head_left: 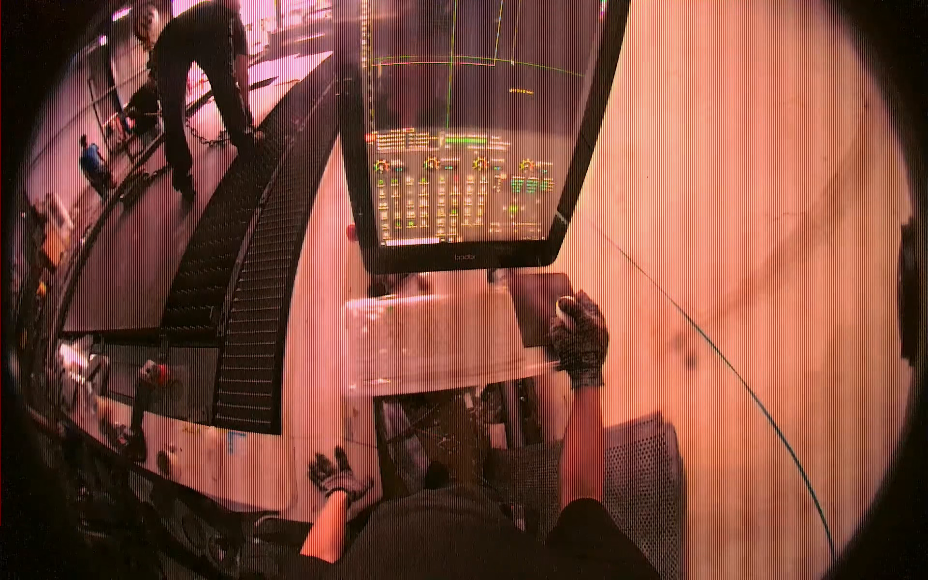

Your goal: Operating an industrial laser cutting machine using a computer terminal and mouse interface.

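My right hand (pixel 582 346), in a dark patterned glove, is closed over a small pale computer mouse (pixel 565 307). The mouse sits at the right edge of a dark pad (pixel 536 295). Beside the pad is a pale shelf (pixel 435 333) with a glossy, see-through cover; what lies under it is unclear. Gloved as well, my left hand (pixel 338 476) rests with fingers spread on the pale machine edge (pixel 314 425), holding nothing. A tall black-framed monitor (pixel 464 145) stands beyond the shelf, showing green lines above and rows of small icons below.
At upper left a person (pixel 198 77) in dark clothes bends over a dark machine bed (pixel 135 261), near a chain (pixel 208 138). A ribbed strip (pixel 261 319) runs alongside. A perforated panel (pixel 619 464) stands at lower right. A thin dark line (pixel 720 353) crosses the pale floor.
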Action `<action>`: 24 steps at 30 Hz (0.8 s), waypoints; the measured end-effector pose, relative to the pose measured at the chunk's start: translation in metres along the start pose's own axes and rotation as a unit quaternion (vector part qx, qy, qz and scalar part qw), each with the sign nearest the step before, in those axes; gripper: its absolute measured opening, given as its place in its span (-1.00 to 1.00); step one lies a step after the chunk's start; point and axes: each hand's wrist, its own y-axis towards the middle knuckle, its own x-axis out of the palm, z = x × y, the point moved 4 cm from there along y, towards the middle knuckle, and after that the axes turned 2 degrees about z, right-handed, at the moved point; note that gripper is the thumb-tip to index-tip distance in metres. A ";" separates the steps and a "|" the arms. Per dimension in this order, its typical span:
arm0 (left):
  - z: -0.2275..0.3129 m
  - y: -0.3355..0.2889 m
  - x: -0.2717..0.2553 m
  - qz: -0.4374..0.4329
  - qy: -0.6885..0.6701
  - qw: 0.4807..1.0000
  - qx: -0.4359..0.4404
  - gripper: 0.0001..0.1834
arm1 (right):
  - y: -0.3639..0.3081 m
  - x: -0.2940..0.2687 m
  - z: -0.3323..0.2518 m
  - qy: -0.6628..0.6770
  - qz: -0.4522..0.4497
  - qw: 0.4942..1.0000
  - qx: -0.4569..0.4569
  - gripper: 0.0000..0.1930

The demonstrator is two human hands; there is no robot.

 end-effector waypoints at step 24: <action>0.003 -0.005 -0.005 -0.007 -0.010 1.000 -0.007 0.41 | 0.000 -0.001 -0.003 0.001 0.002 1.000 0.010 -0.61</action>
